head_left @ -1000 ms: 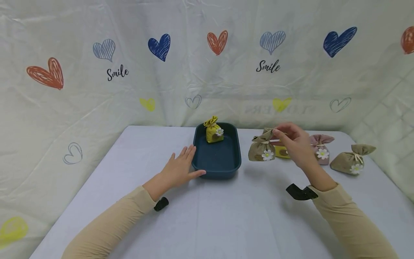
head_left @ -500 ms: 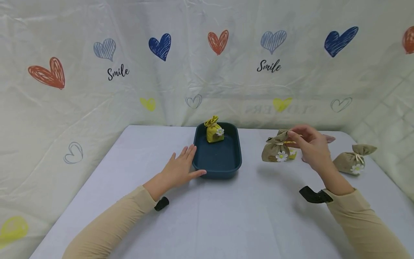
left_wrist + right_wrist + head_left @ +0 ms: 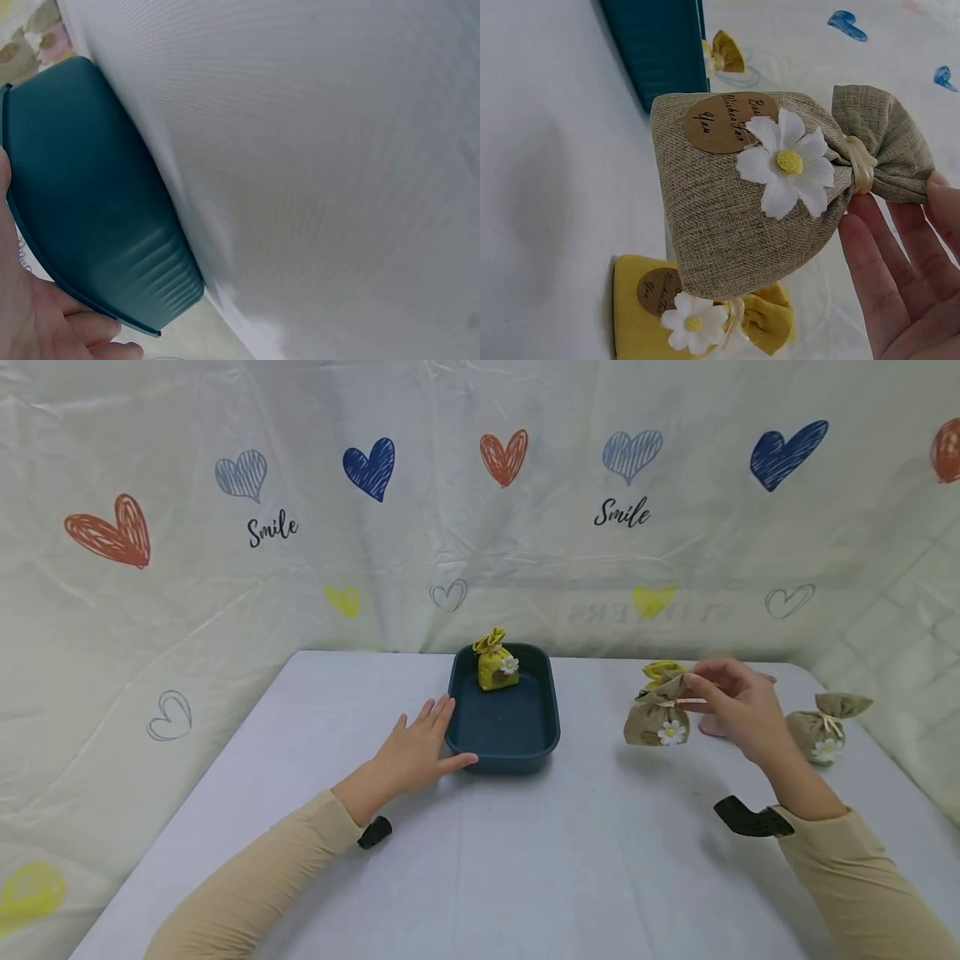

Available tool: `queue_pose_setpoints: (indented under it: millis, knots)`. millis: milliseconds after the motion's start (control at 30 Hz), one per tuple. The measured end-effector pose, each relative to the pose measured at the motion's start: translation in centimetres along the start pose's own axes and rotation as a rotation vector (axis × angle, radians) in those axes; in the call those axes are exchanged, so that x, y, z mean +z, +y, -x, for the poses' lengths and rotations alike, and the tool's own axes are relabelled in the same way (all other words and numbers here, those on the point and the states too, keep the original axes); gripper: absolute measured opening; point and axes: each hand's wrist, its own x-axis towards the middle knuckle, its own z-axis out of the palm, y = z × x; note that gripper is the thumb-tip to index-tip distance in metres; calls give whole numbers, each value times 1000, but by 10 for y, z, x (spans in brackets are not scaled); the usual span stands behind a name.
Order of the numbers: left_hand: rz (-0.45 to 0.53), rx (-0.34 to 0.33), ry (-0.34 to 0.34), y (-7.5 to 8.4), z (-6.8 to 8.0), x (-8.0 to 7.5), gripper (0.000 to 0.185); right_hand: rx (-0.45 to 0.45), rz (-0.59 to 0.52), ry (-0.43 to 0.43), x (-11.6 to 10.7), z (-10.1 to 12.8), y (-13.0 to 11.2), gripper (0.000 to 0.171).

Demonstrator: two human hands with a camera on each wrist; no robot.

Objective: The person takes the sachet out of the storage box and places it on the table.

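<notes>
My right hand pinches the gathered top of a tan linen drawstring pouch, held just over the table with its base hanging down. A white fabric daisy and an oval tag reading "Wishes For You" decorate the pouch in the right wrist view. My left hand rests with spread, straight fingers on the left rim of a dark teal tray. Inside that tray stands a yellow pouch, at its far end. Another yellow pouch stands behind the held one, mostly hidden in the head view.
Right of the held pouch, a pink pouch is largely covered by my right hand. A second tan pouch leans near the table's right edge. A white sheet printed with hearts hangs behind the table.
My right hand has carried the tan pouch to the right and slightly nearer, uncovering the top of the yellow pouch behind it. My left hand and the tray have stayed put.
</notes>
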Motion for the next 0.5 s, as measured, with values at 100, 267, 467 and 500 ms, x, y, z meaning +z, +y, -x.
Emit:
queue_pose_setpoints:
  millis: [100, 267, 467, 500]
  knots:
    - [2, 1, -3, -1, 0, 0, 103, 38, -10, -35, -5, 2, 3, 13]
    - [-8, 1, -5, -2, -1, 1, 103, 71, 71, -96, -15, 4, 5, 12]
    - [-8, 1, -5, -2, -1, 0, 103, 126, 49, -125, -28, 8, 7, 14]
    - [-7, 0, -4, -1, -1, 0, 103, 135, 39, -125, -30, 9, 7, 14]
